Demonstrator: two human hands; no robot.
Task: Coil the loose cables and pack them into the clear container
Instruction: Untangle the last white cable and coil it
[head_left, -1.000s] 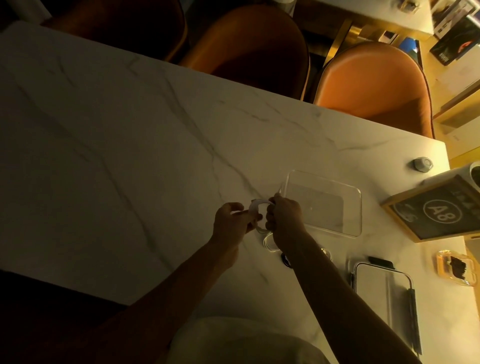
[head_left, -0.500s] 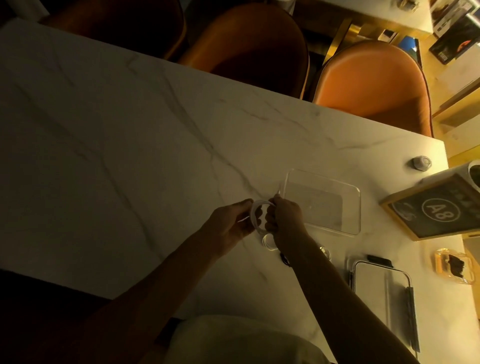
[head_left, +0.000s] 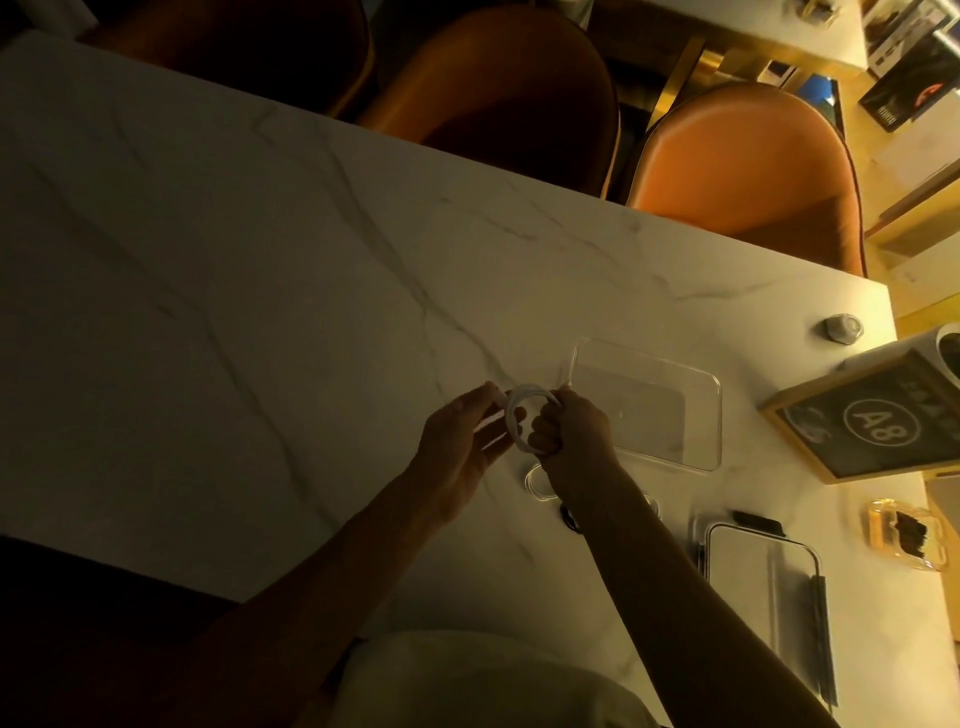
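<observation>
**Coil's nearly done, but this is the spot where it can spring apart**

Both hands are on the white cable (head_left: 524, 415), held up off the table (head_left: 260, 291) just left of the clear box (head_left: 647, 402). The right hand (head_left: 569, 428) is closed around the right side of the loop, fingers curled through it. The left hand (head_left: 462, 441) is only loosely closed, with the tail end of the cable running across its fingers, so it reads more like guiding than gripping. The box looks empty as far as I can tell, and its near-left corner is right beside the right hand.

What I'd worry about:

- Stiff little cables like this want to unwind. If the left hand lets go of the tail before it's tucked, the loops probably pop open and it won't sit flat in the box.
- The right hand is the only real clamp on the coil. Shift that grip to move over the box and the turns could slide off each other.
- The box is light-looking plastic. Bump the corner on the way in and it could skate away.
- Something small and clear, and something dark, sit just below the hands, partly hidden by the right arm. Can't tell what they are, but a dropped cable could tangle there.

Lighting is dim, so small details are iffy.
</observation>
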